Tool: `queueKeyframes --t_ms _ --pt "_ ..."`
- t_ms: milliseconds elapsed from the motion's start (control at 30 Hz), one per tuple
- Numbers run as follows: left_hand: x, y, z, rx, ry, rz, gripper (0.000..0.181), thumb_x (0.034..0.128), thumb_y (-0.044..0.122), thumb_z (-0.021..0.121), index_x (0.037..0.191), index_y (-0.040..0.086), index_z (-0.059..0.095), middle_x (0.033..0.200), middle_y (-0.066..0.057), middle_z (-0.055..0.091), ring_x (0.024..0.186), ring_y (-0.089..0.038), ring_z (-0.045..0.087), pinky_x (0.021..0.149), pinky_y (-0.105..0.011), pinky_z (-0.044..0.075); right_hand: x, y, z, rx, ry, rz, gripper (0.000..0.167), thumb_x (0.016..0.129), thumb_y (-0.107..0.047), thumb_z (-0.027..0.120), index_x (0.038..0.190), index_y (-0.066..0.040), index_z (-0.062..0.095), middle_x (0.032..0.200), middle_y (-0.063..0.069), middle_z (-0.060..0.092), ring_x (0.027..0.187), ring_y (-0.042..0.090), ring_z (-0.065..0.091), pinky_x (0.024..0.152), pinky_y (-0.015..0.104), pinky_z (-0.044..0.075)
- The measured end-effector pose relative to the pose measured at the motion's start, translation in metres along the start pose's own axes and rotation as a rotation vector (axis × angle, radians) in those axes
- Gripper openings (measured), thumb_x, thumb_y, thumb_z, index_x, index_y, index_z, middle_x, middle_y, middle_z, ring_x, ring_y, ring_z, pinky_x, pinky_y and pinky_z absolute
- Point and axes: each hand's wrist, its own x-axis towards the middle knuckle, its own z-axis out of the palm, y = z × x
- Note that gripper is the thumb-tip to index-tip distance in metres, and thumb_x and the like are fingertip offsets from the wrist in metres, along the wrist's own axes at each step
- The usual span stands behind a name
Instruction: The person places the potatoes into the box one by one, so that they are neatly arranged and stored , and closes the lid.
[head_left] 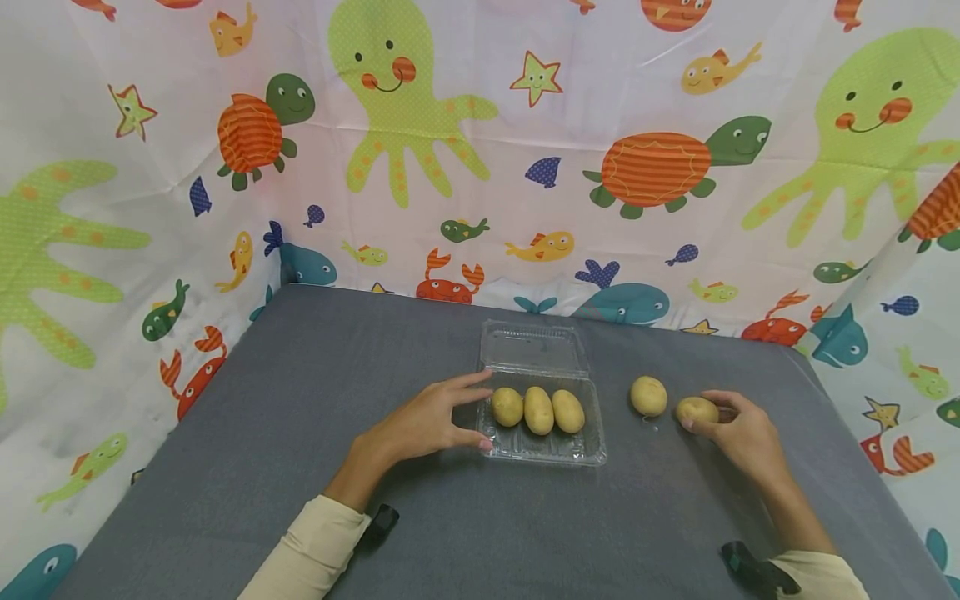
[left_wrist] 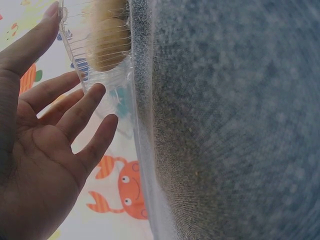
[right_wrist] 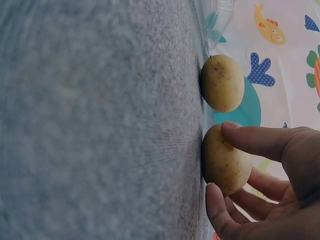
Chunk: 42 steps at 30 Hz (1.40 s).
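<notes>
A clear plastic clamshell container lies with its lid folded back, holding three potatoes side by side. At its left side my left hand spreads its thumb and fingers; the thumb tip touches the container's rim in the left wrist view. To the right of the container, my right hand holds a potato between thumb and fingers, with the potato on or close to the table. Beside it, a second loose potato rests on the table between that hand and the container.
A grey cloth covers the table. Behind and at both sides hangs a white curtain printed with sea animals, meeting the table's back edge not far beyond the lid. Dark straps sit on both wrists.
</notes>
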Motion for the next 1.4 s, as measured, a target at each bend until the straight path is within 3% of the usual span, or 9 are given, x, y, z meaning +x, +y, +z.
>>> queueKeyframes --t_ms 267,833,1400 --pt "-0.0009 -0.0012 0.0001 0.010 -0.008 0.003 0.084 0.0869 0.041 0.089 0.156 0.010 0.054 0.172 0.006 0.035 0.159 -0.024 0.032 0.124 -0.055 0.034 -0.0002 -0.0015 -0.0023 -0.014 -0.031 0.020 0.069 0.092 -0.038 0.084 0.142 0.003 0.060 0.138 0.032 0.061 0.114 0.043 0.061 0.078 0.040 0.047" --pt "0.0002 -0.0021 0.0007 0.011 -0.006 0.017 0.083 0.0868 0.038 0.090 0.156 0.010 0.054 0.172 0.005 0.035 0.158 -0.025 0.033 0.124 -0.056 0.035 -0.0039 0.0019 -0.0014 -0.042 0.048 -0.012 0.067 0.085 -0.042 0.091 0.129 0.004 0.070 0.120 0.029 0.071 0.100 0.036 0.065 0.071 0.034 0.044" --pt "0.0002 -0.0013 0.0010 0.006 -0.003 0.017 0.083 0.0870 0.038 0.090 0.156 0.009 0.054 0.172 0.004 0.035 0.159 -0.026 0.033 0.124 -0.057 0.034 -0.0074 -0.0049 -0.0050 -0.014 0.045 0.018 0.072 0.086 -0.047 0.089 0.134 0.002 0.065 0.129 0.032 0.066 0.106 0.041 0.065 0.071 0.032 0.046"
